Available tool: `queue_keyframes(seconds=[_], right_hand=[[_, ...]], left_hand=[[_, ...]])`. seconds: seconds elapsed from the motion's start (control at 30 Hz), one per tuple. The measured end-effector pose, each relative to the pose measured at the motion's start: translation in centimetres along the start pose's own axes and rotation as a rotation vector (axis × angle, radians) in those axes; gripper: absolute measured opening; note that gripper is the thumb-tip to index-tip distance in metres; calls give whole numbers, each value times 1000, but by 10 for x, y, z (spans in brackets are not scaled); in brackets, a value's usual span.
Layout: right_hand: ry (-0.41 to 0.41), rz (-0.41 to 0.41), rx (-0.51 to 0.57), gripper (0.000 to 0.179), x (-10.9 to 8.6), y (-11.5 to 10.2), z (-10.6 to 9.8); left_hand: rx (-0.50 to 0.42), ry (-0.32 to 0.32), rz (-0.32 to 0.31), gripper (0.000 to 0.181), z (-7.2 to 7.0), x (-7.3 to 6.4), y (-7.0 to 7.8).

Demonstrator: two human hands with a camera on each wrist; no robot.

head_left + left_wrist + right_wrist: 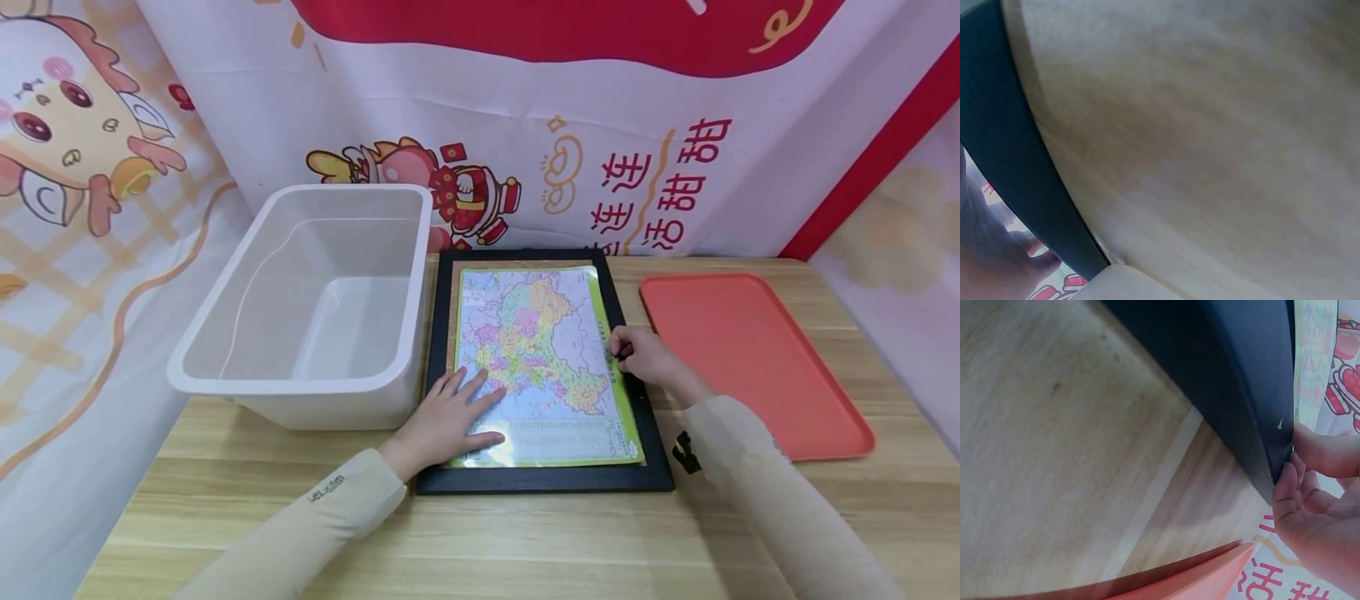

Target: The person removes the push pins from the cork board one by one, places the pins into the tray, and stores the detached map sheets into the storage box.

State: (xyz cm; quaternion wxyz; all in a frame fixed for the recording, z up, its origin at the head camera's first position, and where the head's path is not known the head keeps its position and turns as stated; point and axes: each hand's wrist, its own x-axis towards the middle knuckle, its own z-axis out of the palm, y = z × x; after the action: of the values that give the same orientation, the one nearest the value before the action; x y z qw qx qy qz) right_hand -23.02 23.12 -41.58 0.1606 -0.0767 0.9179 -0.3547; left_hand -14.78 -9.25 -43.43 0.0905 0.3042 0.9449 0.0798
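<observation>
Though two hands [452, 419] [649, 358], one map [528, 325].

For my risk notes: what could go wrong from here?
The map could crease or slide if the left hand, spread over its lower left, shifts. The right hand, working at its right edge, might bend that edge. The right sleeve, overlapping the red tray in the head view, could nudge it.

Wood-grain table [525, 542] bears a black frame [540, 480], lying flat; white bin [337, 412] just left of frame, red tray [750, 358] right, apart.
</observation>
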Motion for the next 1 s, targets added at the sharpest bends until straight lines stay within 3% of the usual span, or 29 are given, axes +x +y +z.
queue_keyframes(seconds=[0.2,0.4,0.63,1.0], right_hand=[[32,43,-34,23,0,-3,0],[44,31,-66,24,-1,-5,-4],[-7,35,-65,15,-4,-11,-7],[-73,67,-172,22,1,-18,-6]], left_hand=[[3,1,-2,67,2,1,-1],[7,-5,-7,67,2,1,0],[-3,-3,-10,67,1,0,0],[-19,-19,-19,67,-1,-1,1]])
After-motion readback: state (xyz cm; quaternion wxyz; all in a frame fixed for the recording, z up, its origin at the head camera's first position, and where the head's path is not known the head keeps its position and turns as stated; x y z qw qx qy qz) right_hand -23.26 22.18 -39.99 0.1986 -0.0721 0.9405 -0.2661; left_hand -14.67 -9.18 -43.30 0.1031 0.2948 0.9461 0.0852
